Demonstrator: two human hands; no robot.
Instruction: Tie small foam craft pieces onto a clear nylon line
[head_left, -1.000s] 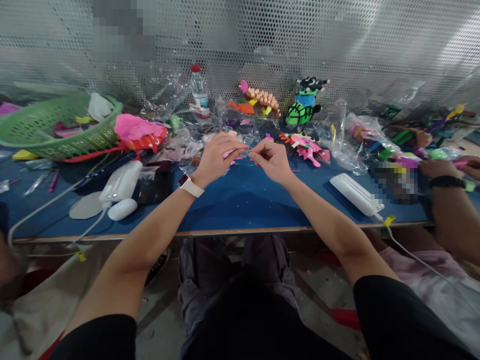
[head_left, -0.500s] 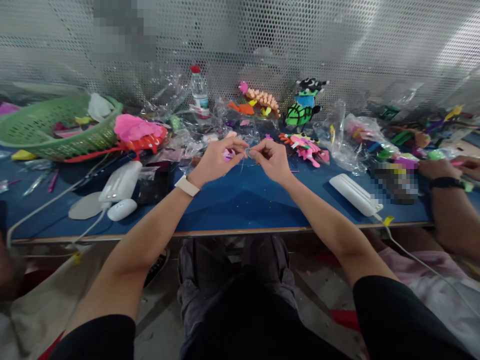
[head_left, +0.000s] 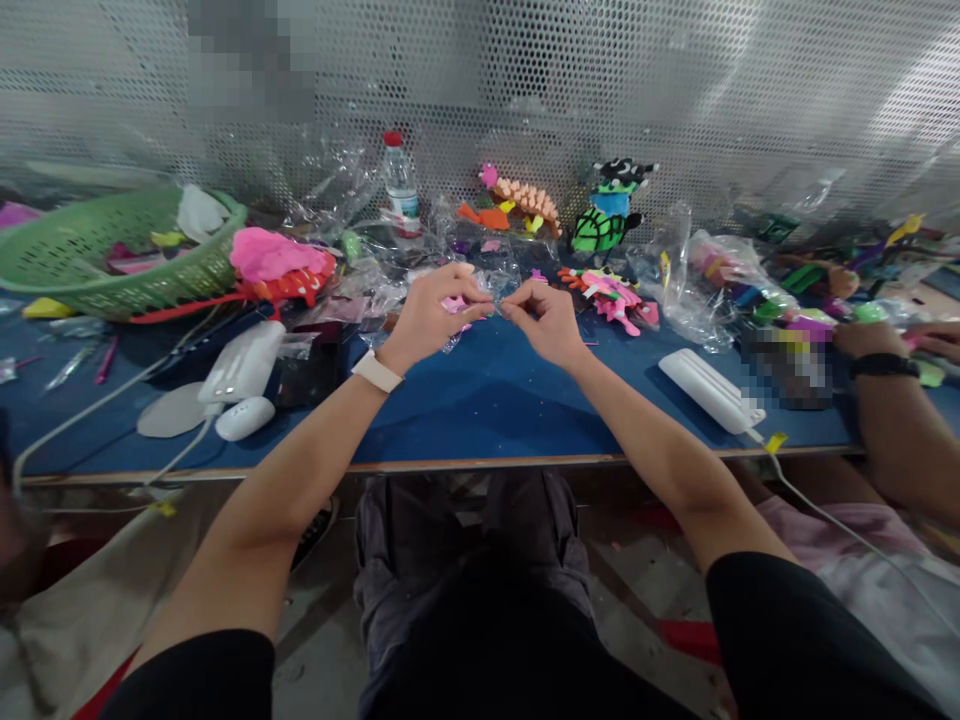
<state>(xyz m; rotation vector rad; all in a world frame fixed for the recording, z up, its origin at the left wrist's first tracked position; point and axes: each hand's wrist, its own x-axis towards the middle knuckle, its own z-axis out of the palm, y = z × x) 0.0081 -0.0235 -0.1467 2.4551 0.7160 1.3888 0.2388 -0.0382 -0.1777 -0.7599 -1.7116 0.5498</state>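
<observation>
- Left hand was raised just above the blue surface, with its fingers curled and closed on a small pink piece.
- Right hand was level with it, thumb and forefinger pinched together. The fingertips of the two hands met at the middle. What the right fingertips gripped was too small to tell.
- The pink piece sat in the left fingers, off the surface and just in front of a heap of clear wrappers.
- A pale watch was on the left wrist. Both forearms were stretched out over the near edge.
- Far left: a green basket holding scraps, with a pink and red foam lump just beside its right end.
- Near left: a white box with a cable, a smaller white oval close by it, and a grey disc.
- Back row against the perforated metal screen: a water bottle with a red cap, upright, an orange foam toy and a green foam toy.
- Right of the hands: a pink foam toy lying flat, and a white bar near the edge.
- Far right: another person's hand, with a black band on the wrist, resting on the surface well apart from the pair at the centre.
</observation>
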